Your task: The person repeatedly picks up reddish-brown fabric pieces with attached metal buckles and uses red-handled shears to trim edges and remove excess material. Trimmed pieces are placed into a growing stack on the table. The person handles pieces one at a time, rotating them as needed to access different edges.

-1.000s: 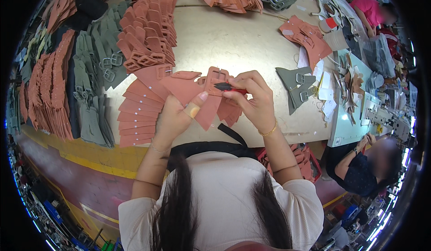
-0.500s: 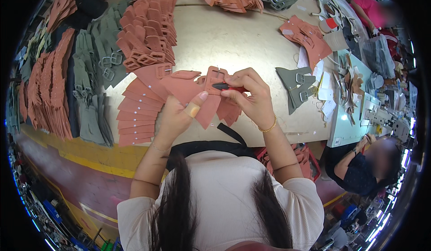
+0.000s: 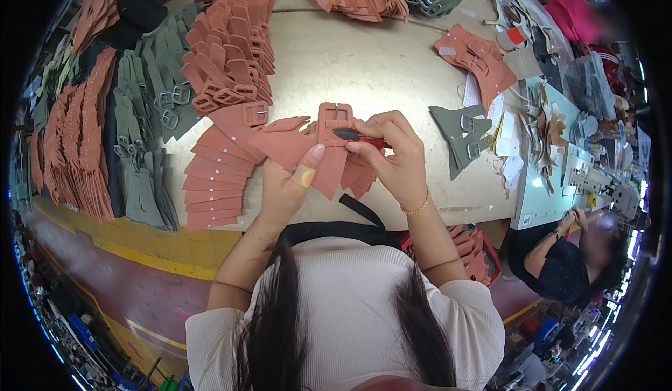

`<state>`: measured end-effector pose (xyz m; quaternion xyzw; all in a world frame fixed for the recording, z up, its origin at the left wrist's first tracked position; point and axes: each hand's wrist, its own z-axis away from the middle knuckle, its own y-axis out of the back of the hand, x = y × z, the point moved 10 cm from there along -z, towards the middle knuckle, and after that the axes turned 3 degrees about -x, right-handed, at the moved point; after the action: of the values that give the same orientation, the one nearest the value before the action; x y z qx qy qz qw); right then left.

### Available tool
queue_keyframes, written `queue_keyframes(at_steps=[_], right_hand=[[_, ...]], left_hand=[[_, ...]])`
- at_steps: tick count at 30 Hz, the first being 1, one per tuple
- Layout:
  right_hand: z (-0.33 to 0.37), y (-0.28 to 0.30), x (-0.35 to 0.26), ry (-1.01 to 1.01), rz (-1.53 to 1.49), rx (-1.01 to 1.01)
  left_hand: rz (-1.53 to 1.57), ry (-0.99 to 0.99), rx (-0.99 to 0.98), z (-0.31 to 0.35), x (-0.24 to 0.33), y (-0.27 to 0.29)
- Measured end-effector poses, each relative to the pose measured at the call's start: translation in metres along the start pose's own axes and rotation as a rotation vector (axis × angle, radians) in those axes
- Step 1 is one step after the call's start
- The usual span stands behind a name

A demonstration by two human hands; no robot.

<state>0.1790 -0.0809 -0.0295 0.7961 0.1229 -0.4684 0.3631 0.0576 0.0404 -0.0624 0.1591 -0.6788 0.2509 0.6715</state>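
My left hand (image 3: 285, 181) is closed on a coral leather piece (image 3: 290, 146), its thumb pressed on top below a covered buckle (image 3: 336, 113). In my right hand (image 3: 395, 154) is a small pair of red-handled nippers (image 3: 367, 139), dark jaws pointing left. The jaw tips lie over the strap just under the buckle; whether they grip a thread there is too small to tell. A fanned stack of coral pieces (image 3: 213, 186) lies left of my left hand, with another buckled piece (image 3: 255, 114) at its top.
Piles of coral straps (image 3: 231, 48) and grey-green straps (image 3: 129, 132) cover the table's left side. To the right lie grey-green buckled pieces (image 3: 462, 135), coral pieces (image 3: 479, 58) and a thread cone (image 3: 523, 63). A seated person (image 3: 560, 265) works at a pale green sewing table (image 3: 535, 188).
My hands, the leather piece and the nippers have hardly moved. At the far right, the person in pink has shifted an arm.
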Motion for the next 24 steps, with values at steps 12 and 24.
queue_keyframes(at_steps=[12,24], right_hand=[[0.001,-0.001,-0.001,0.009,0.009,-0.004],[0.016,-0.035,0.022,-0.323,-0.323,-0.105]], left_hand=[[-0.115,-0.064,-0.037,0.001,0.005,-0.002],[-0.080,-0.097,0.065,-0.002,0.008,-0.004]])
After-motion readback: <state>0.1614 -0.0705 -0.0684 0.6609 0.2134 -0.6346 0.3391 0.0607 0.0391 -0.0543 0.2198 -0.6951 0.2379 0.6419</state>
